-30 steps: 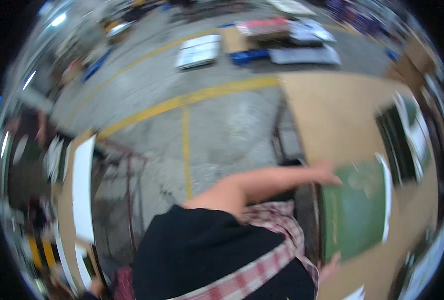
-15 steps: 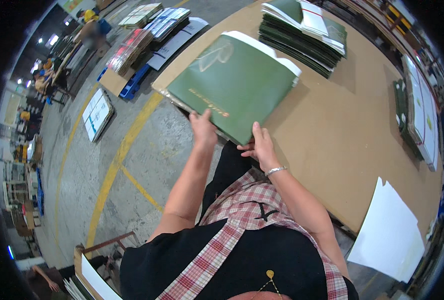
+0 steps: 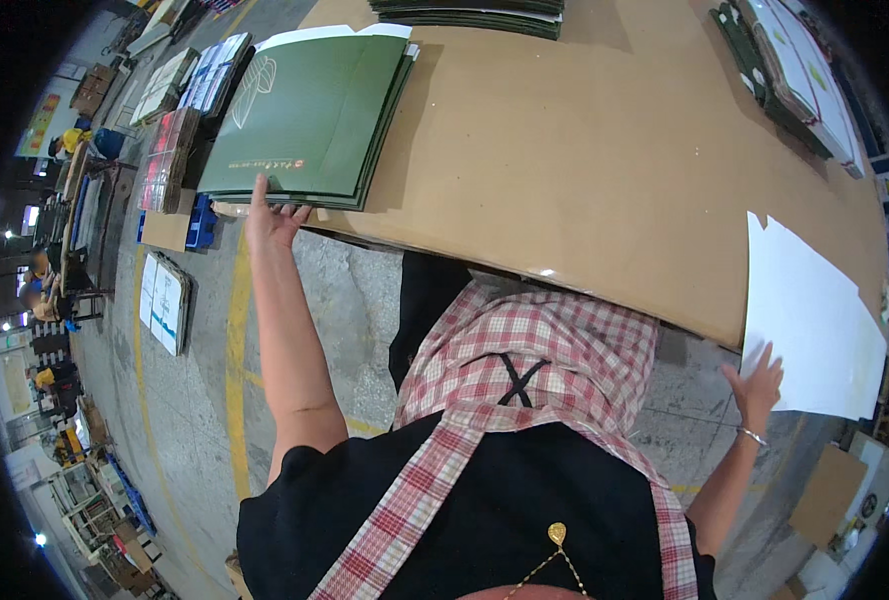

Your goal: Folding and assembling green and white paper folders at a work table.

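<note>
Head view showed the person's 2 bare hands well apart, each at a different end of the brown tabletop (image 3: 575,150). Left hand (image 3: 277,222) was closed on the near edge of a green stack (image 3: 310,110), with the thumb on the top cover and the fingers beneath. That stack was at the left end of the tabletop; several layers showed along its right side, a pale leaf outline marked its cover, and white flaps ran along its far edge. Whether it rested flat or was slightly raised could not be told.

Right hand (image 3: 757,385) had its fingers spread over the near left edge of a white sheet (image 3: 815,315); how firmly it pressed could not be told. The sheet had a notched far left corner, and its near part stuck out past the tabletop's edge. A silver bracelet (image 3: 753,436) circled the right wrist.

A dark green pile (image 3: 475,18) stood at the far side of the tabletop, and a tied bundle (image 3: 805,85) lay near the far right. The person wore a red-and-white checked apron (image 3: 525,350). On the floor to the left, a white bundle (image 3: 163,303) lay near a yellow line (image 3: 236,380).
</note>
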Tool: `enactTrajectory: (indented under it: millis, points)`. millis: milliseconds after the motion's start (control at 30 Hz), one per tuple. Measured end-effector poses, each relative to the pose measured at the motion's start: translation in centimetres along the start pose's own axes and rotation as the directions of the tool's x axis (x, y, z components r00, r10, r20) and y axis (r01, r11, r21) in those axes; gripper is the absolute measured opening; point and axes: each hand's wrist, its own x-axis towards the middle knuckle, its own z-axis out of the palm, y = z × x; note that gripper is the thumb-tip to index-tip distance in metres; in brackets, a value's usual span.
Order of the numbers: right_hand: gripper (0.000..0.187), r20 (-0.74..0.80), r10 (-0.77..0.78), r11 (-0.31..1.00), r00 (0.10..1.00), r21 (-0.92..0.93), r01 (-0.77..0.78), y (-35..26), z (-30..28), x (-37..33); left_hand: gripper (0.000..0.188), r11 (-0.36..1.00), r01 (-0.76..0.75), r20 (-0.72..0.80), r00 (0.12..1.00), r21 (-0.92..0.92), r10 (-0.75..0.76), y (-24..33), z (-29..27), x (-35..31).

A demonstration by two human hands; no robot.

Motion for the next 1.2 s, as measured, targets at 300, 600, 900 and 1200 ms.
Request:
enactTrajectory:
  millis: [300,600,900,1200]
  points:
    - [0.041,-0.184,-0.284,0.798,0.941,0.498,0.339,11.5,6.4,3.6,0.077,0.537,-0.763,0.043,0.588,0.360,0.808,3.7,-2.1,-3.9]
    - [0.028,-0.575,-0.439,0.746,0.690,0.193,0.637,-10.8,-3.5,0.7,0.055,-0.265,-0.935,0.851,0.066,0.235,0.521,-3.5,11.4,-17.7]
    - [0.055,-0.428,-0.749,0.220,0.505,0.557,0.801,-23.1,-5.5,-6.5,0.083,0.091,-0.962,0.875,0.192,0.257,-0.444,-15.1,12.4,-18.1]
    - [0.056,-0.552,-0.678,0.434,0.485,0.232,0.870,-13.7,0.9,-3.6,0.062,-0.272,-0.961,0.928,0.059,-0.046,-0.368,-12.0,9.9,-14.6]
